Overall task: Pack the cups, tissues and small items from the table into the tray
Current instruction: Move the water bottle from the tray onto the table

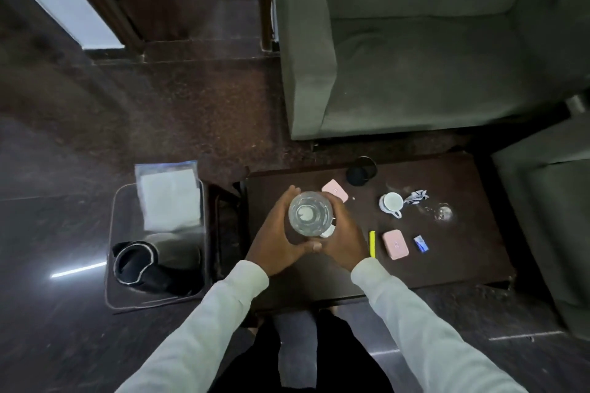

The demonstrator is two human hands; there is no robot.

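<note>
Both hands wrap a clear glass tumbler [310, 213] above the left part of the dark wooden table [447, 265]: my left hand [277, 239] on its left side, my right hand [343, 238] on its right. On the table lie a pink case [335, 189] behind the glass, a second pink case [396, 245], a yellow stick [372, 243], a small blue packet [421, 244], a white cup on a saucer [392, 203], a crumpled wrapper [416, 196], another clear glass [443, 212] and a black round holder [361, 171]. A clear tray [116, 233] sits on the floor to the left.
The tray holds a bagged pack of white tissues [170, 198] and a black pouch [143, 265]. A grey-green sofa [415, 57] stands behind the table and another seat [549, 217] at its right. The floor is dark polished stone.
</note>
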